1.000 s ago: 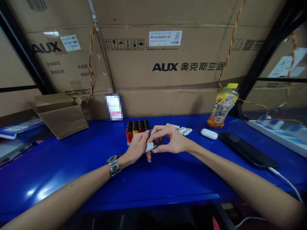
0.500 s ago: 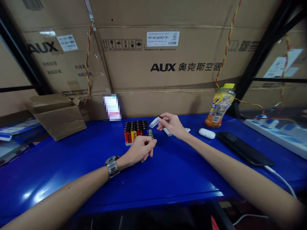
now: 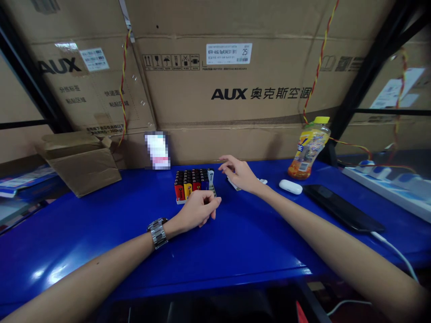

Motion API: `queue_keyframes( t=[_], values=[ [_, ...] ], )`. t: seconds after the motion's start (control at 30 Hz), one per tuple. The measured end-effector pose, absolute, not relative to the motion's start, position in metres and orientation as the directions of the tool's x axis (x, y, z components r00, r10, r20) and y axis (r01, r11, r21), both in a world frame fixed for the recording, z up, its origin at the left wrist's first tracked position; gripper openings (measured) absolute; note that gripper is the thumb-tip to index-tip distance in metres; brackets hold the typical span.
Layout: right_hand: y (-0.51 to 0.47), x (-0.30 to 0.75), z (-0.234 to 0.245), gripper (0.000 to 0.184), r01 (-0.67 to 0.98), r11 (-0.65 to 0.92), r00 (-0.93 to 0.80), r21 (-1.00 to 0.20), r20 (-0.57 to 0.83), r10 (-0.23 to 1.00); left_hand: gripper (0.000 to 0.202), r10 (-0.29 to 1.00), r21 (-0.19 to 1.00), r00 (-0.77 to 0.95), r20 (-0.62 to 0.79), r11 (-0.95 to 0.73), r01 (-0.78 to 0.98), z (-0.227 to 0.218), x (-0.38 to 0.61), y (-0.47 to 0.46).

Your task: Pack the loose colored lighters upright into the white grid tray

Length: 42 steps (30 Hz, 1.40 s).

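A small tray of upright lighters [image 3: 193, 183], red, yellow, blue and black, stands on the blue table [image 3: 101, 233]. A white lighter [image 3: 210, 175] stands at its far right corner. My right hand [image 3: 238, 175] hovers just right of that lighter, fingers spread and holding nothing, above a few loose white lighters [image 3: 261, 181]. My left hand [image 3: 198, 210], with a metal watch on the wrist, rests on the table in front of the tray with its fingers curled in; nothing shows in them.
An orange drink bottle [image 3: 309, 149] stands at the back right. A white earbud case [image 3: 290, 186] and a black phone [image 3: 340, 207] with a cable lie to the right. An open cardboard box [image 3: 81, 163] sits at the back left; large cartons wall the back.
My right hand carried the white lighter from between both hands to the tray's far right corner, stood it there and let go. My left hand stayed in front of the tray.
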State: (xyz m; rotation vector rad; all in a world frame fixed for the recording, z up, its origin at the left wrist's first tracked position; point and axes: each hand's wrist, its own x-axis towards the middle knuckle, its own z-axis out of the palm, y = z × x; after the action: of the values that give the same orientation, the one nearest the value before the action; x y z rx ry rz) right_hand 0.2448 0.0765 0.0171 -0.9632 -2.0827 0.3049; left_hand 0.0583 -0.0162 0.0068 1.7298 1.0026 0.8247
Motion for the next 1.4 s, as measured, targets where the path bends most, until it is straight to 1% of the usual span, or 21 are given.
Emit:
queue_keyframes(
  t=[0.07,0.1,0.2,0.23,0.3,0.33,0.4,0.47,0.5,0.57,0.63,0.73,0.83,0.9,0.97,1.07,1.13,1.2,1.27,1.33,1.4],
  values=[
    [0.075,0.254,0.023,0.02,0.7,0.621,-0.386,-0.351,0.546,0.744,0.036,0.896,0.944,0.434,0.093,-0.218,0.248,0.006,0.058,-0.016],
    [0.074,0.258,0.026,0.017,0.777,0.574,-0.39,-0.258,0.519,0.761,0.034,0.897,0.945,0.432,0.095,-0.217,0.243,0.005,0.058,-0.016],
    [0.069,0.265,0.028,0.028,0.895,0.446,-0.407,-0.011,0.386,0.828,0.028,0.9,0.948,0.425,0.1,-0.216,0.234,0.006,0.058,-0.016],
    [0.068,0.266,0.027,0.029,0.905,0.423,-0.411,0.041,0.336,0.848,0.026,0.902,0.949,0.419,0.1,-0.213,0.232,0.006,0.058,-0.016],
    [0.065,0.264,0.026,0.027,0.916,0.393,-0.4,0.081,0.262,0.878,0.021,0.909,0.952,0.404,0.104,-0.209,0.224,0.006,0.059,-0.015],
    [0.064,0.262,0.025,0.025,0.922,0.38,-0.386,0.072,0.24,0.891,0.019,0.911,0.953,0.397,0.113,-0.213,0.217,0.005,0.059,-0.015],
    [0.061,0.257,0.024,0.022,0.941,0.338,-0.33,-0.002,0.221,0.918,0.016,0.914,0.952,0.381,0.141,-0.231,0.202,0.003,0.059,-0.014],
    [0.059,0.253,0.024,0.019,0.937,0.321,-0.28,-0.14,0.252,0.926,0.018,0.916,0.946,0.363,0.169,-0.254,0.202,0.001,0.059,-0.013],
    [0.057,0.251,0.025,0.018,0.911,0.344,-0.272,-0.228,0.296,0.916,0.02,0.918,0.941,0.354,0.181,-0.266,0.211,0.001,0.058,-0.014],
    [0.053,0.248,0.027,0.018,0.799,0.466,-0.295,-0.381,0.426,0.855,0.025,0.919,0.927,0.338,0.203,-0.291,0.236,0.001,0.058,-0.015],
    [0.048,0.245,0.028,0.02,0.65,0.624,-0.356,-0.433,0.552,0.754,0.032,0.92,0.912,0.319,0.228,-0.317,0.26,0.003,0.058,-0.018],
    [0.039,0.239,0.026,0.016,0.469,0.794,-0.484,-0.386,0.641,0.596,0.037,0.917,0.891,0.303,0.26,-0.349,0.29,0.007,0.059,-0.022],
    [0.03,0.232,0.023,0.009,0.34,0.885,-0.57,-0.317,0.679,0.462,0.035,0.916,0.876,0.264,0.303,-0.377,0.302,0.009,0.059,-0.024],
    [0.025,0.228,0.023,0.008,0.298,0.909,-0.588,-0.291,0.694,0.416,0.031,0.917,0.87,0.218,0.333,-0.388,0.304,0.008,0.059,-0.024],
    [0.023,0.228,0.026,0.013,0.281,0.915,-0.604,-0.289,0.688,0.403,0.028,0.918,0.865,0.19,0.349,-0.394,0.312,0.007,0.059,-0.024],
    [0.025,0.234,0.029,0.022,0.271,0.902,-0.613,-0.337,0.662,0.432,0.023,0.904,0.839,0.172,0.391,-0.427,0.337,0.006,0.059,-0.024],
    [0.031,0.24,0.03,0.022,0.298,0.876,-0.576,-0.38,0.66,0.482,0.022,0.883,0.8,0.173,0.437,-0.469,0.374,0.006,0.059,-0.024],
    [0.041,0.248,0.028,0.019,0.371,0.843,-0.524,-0.39,0.662,0.536,0.02,0.861,0.759,0.195,0.47,-0.507,0.409,0.006,0.059,-0.024],
    [0.052,0.256,0.025,0.02,0.477,0.798,-0.484,-0.368,0.648,0.588,0.014,0.846,0.74,0.234,0.48,-0.533,0.411,0.006,0.059,-0.024],
    [0.062,0.265,0.022,0.021,0.583,0.737,-0.447,-0.343,0.622,0.643,0.008,0.836,0.751,0.282,0.471,-0.548,0.369,0.004,0.059,-0.021],
    [0.071,0.273,0.02,0.021,0.675,0.665,-0.409,-0.32,0.587,0.698,0.009,0.84,0.794,0.301,0.451,-0.532,0.294,0.001,0.059,-0.019]
  ],
)
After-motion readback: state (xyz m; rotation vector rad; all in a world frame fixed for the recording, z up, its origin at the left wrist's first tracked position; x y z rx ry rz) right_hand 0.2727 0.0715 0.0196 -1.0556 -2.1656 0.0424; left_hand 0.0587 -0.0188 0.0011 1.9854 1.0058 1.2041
